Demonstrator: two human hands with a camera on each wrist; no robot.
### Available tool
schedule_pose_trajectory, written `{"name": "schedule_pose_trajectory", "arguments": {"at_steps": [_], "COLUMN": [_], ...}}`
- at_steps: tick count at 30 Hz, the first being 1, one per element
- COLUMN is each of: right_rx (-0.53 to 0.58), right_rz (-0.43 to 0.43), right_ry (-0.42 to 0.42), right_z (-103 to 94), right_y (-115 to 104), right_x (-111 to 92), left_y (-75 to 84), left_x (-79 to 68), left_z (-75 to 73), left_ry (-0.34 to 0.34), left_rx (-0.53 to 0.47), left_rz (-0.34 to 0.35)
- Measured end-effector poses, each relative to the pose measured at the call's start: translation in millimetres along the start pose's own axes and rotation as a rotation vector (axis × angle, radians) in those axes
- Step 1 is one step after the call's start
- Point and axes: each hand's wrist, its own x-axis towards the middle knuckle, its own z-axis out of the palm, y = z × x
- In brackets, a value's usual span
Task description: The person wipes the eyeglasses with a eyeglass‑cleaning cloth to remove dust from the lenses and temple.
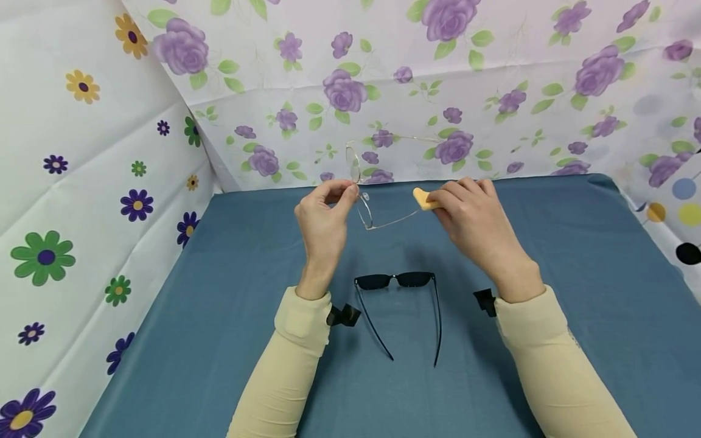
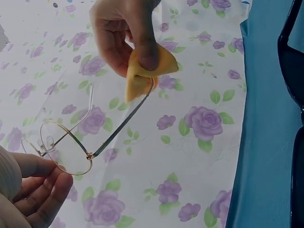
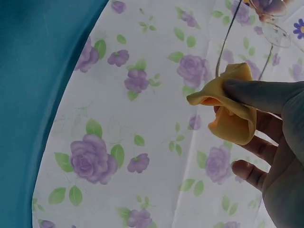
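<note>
Thin gold wire-rimmed eyeglasses (image 1: 368,227) are held up above the far part of the table. My left hand (image 1: 324,226) pinches them near the bridge between thumb and fingers. In my right hand (image 1: 475,220) a folded yellow cloth (image 1: 425,199) is pinched around the end of one temple arm, which the left wrist view shows entering the cloth (image 2: 152,71). The other temple arm (image 1: 416,138) stretches free. Black sunglasses (image 1: 414,279) lie on the table between my forearms, temple arms unfolded toward me.
A blue cloth (image 1: 181,365) covers the table. Behind it hangs a white sheet (image 1: 306,91) with purple roses, and at the left a sheet with bright flowers (image 1: 82,152). Small black pieces (image 1: 344,315) sit at both sleeve cuffs.
</note>
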Motion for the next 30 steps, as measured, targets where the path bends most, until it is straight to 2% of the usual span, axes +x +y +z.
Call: {"name": "schedule_pose_trajectory", "arguments": {"at_steps": [3,7,10,14,16,18,25,30], "right_rx": [0.055,0.228,0.431,0.788,0.973,1.105,1.409,1.584], "right_rz": [0.052,0.196,0.342,0.477,0.504,0.524,0.603,0.543], "right_ry": [0.012,0.044,0.065,0.046,0.010,-0.032,-0.206,-0.258], "right_z": [-7.7,-18.8,-23.7,-21.3,-15.0,-6.1,25.2,36.7], "right_y": [2.8,12.5,23.5,36.7,40.2,39.1,8.1,-10.4], "right_x": [0.0,-1.4,-4.7,-9.3,-10.4,-9.5,-0.8,-0.4], "left_y": [-0.2,-0.2,-0.7,-1.7,-1.8,-1.3,3.4,5.4], "left_x": [2.0,4.7,5.8,5.8,5.4,4.7,-5.0,-10.8], "left_z": [-0.3,-2.4,-3.7,-4.1,-3.7,-3.0,7.8,19.0], "left_ry": [0.010,0.027,0.037,0.057,0.080,0.105,0.152,0.164], "left_rx": [-0.011,-0.027,-0.055,-0.142,-0.193,-0.233,-0.334,-0.406], "left_rz": [0.003,0.003,0.005,0.004,-0.002,0.001,0.060,0.055]}}
